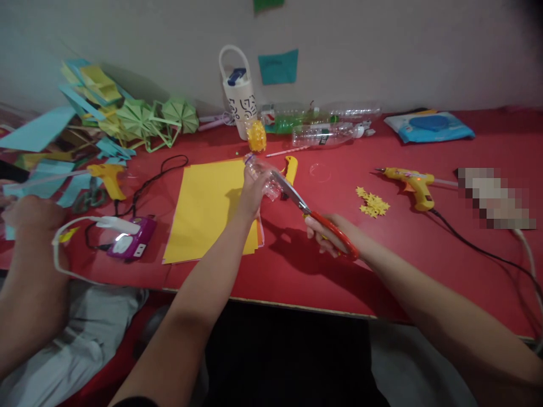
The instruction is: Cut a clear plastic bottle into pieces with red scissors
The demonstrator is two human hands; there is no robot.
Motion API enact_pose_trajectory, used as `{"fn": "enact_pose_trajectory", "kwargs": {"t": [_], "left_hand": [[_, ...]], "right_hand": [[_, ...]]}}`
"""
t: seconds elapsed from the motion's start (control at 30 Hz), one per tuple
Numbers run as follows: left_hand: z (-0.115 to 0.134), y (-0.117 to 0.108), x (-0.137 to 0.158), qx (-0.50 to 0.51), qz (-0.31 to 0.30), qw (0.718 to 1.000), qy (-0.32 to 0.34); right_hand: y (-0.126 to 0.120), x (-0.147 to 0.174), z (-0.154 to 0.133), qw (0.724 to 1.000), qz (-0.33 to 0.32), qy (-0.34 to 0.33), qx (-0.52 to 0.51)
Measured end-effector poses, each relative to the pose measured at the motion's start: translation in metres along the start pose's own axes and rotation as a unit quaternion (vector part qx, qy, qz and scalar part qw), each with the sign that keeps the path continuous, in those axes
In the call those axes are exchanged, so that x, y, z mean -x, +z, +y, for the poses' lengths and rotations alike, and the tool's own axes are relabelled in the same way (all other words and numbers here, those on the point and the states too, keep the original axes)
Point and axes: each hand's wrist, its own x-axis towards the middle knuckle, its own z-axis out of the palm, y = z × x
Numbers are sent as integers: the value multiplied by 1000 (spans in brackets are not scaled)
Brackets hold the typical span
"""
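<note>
Bottle piece (272, 187), clear plastic, near frame centre, is gripped in the left hand (253, 186), by the right edge of the yellow paper (203, 209). The right hand (345, 223) grips red-handled scissors (292, 193), blades at the plastic, close to the left hand. Risk: thin, slick plastic may twist, letting blades slip fingerward. Right of frame, the glue gun (416, 185) shows a lit indicator; a knock could swing its possibly hot tip across the counter (288, 288).
</note>
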Motion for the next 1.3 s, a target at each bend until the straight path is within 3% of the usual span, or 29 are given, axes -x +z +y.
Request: {"fn": "enact_pose_trajectory", "kwargs": {"t": [0.13,0.33,0.57,0.77,1.07,1.3], "left_hand": [[7,-3,1,34,-22,999,-15],[11,-2,5,81,-73,993,-42],[11,-4,3,65,-41,994,-77],[13,-4,6,80,-68,991,-86],[7,-12,-10,62,21,997,-42],[0,-20,-18,62,53,997,2]], "right_hand": [[-3,-3,0,999,44,14,-18],[-5,-5,1,998,51,17,-23],[-4,-4,2,999,51,13,3],[-4,-4,2,998,52,17,1],[-14,2,-7,994,62,5,92],[-13,6,-7,983,23,-6,183]]}}
